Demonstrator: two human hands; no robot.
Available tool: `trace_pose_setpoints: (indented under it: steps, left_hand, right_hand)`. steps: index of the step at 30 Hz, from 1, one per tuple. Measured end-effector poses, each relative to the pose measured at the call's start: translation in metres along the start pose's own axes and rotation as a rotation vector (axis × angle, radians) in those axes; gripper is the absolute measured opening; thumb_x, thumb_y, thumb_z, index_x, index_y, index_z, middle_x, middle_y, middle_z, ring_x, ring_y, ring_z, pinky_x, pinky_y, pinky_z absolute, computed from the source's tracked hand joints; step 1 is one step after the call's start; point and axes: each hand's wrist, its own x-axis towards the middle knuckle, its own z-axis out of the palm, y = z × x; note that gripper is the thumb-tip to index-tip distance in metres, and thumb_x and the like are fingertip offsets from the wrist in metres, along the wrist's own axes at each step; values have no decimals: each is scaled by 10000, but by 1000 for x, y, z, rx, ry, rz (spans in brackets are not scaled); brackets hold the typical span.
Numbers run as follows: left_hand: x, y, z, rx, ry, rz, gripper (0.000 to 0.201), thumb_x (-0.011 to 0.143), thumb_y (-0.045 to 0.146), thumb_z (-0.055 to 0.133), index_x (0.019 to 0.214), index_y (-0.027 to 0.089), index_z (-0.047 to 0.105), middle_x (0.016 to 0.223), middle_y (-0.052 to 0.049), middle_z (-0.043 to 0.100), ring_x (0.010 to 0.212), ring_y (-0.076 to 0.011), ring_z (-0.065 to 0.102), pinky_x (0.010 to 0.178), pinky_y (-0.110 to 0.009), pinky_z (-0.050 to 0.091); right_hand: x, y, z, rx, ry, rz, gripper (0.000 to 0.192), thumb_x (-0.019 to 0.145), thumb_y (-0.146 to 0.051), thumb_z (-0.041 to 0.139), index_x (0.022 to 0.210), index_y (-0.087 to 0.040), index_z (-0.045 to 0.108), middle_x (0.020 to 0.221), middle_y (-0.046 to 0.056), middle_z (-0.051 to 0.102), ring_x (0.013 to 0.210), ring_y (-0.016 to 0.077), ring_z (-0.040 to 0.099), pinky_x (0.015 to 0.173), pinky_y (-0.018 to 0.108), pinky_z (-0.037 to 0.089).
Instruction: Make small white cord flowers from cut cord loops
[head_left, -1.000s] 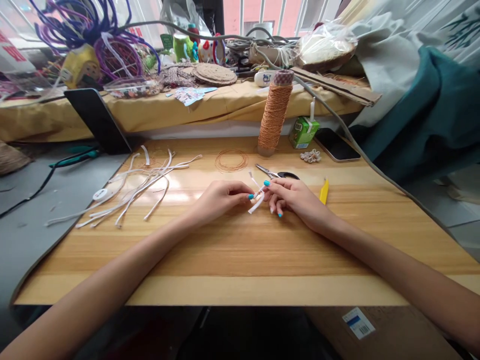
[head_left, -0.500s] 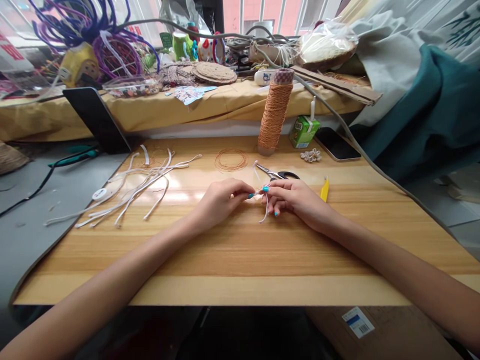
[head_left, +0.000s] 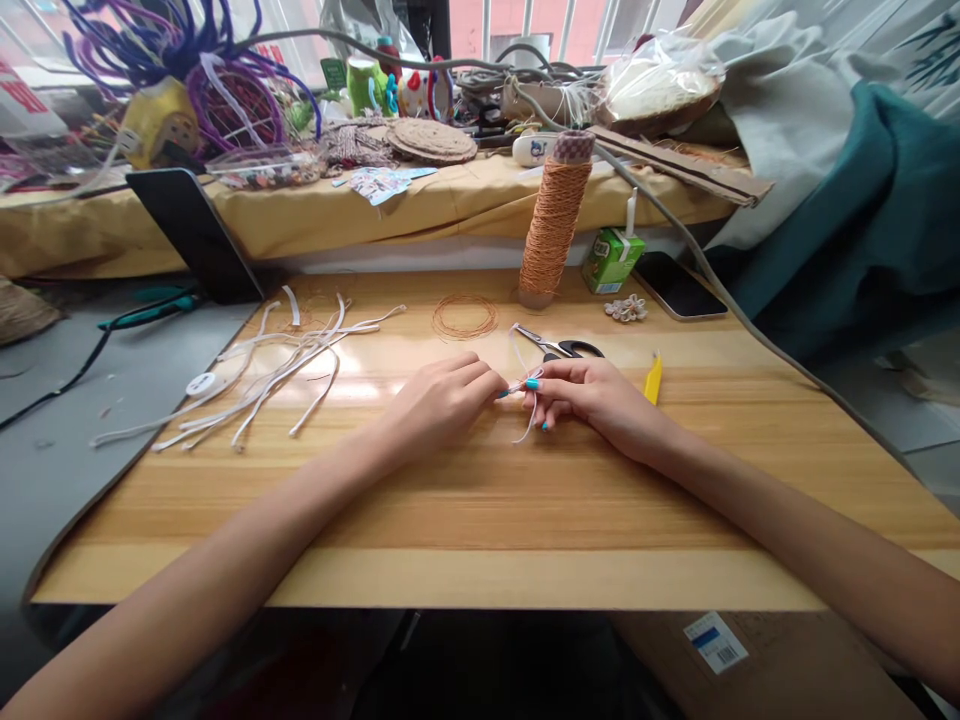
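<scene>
Over the middle of the wooden table, my left hand and my right hand meet at a thin white cord. My left fingertips pinch one end of it, and my right thumb and fingers pinch it close beside. A loose end hangs below my right fingers; another strand rises towards the scissors. Black-handled scissors lie just beyond my right hand. To its right is a yellow cutter. Several white cords are spread on the left, and a coil of thin orange cord lies beyond my hands.
A spool of orange cord stands at the table's back, near a green drink carton and a phone. A tablet leans at the back left. A grey cable crosses the right side. Craft items crowd the ledge.
My left hand has rolled over slightly, its knuckles now covering more of the thumb. The hanging cord end has swung a little to the left. The right hand keeps its pinch.
</scene>
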Motion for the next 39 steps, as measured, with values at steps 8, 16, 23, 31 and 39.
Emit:
trace_pose_setpoints:
  steps: [8, 16, 23, 31, 39]
  left_hand:
    - [2, 10, 8, -2, 167, -82, 142, 788, 129, 456, 660, 120, 517, 600, -25, 580, 569, -110, 487, 526, -211, 401]
    - [3, 17, 6, -62, 146, -97, 114, 772, 122, 459, 673, 121, 515, 600, -29, 577, 578, -111, 500, 527, -203, 406]
    - [3, 17, 7, 12, 166, -72, 166, 773, 122, 440, 610, 145, 466, 550, -16, 552, 532, -107, 469, 495, -203, 383]
    - [3, 22, 9, 29, 142, -65, 187, 788, 118, 416, 614, 133, 481, 537, -20, 544, 522, -108, 464, 502, -209, 390]
    - [3, 23, 9, 53, 153, -92, 208, 798, 128, 405, 601, 140, 470, 531, -23, 539, 515, -113, 464, 493, -216, 380]
  right_hand:
    - [-2, 1, 5, -90, 43, -83, 170, 716, -284, 564, 705, -117, 598, 575, 7, 605, 496, 65, 543, 481, 172, 430]
    - [-7, 3, 6, -324, 47, -170, 217, 803, -280, 455, 674, -139, 558, 517, -20, 552, 480, 68, 511, 522, 198, 412]
    - [-6, 3, 5, -300, -12, -172, 222, 786, -325, 480, 687, -139, 548, 570, -7, 562, 497, 73, 514, 512, 200, 407]
    - [-8, 1, 6, -362, 28, -169, 230, 768, -315, 497, 631, -143, 567, 540, -12, 538, 496, 85, 502, 505, 206, 396]
    - [-9, 3, 8, -462, 55, -223, 280, 788, -281, 467, 555, -153, 555, 510, -9, 532, 460, 86, 490, 493, 209, 389]
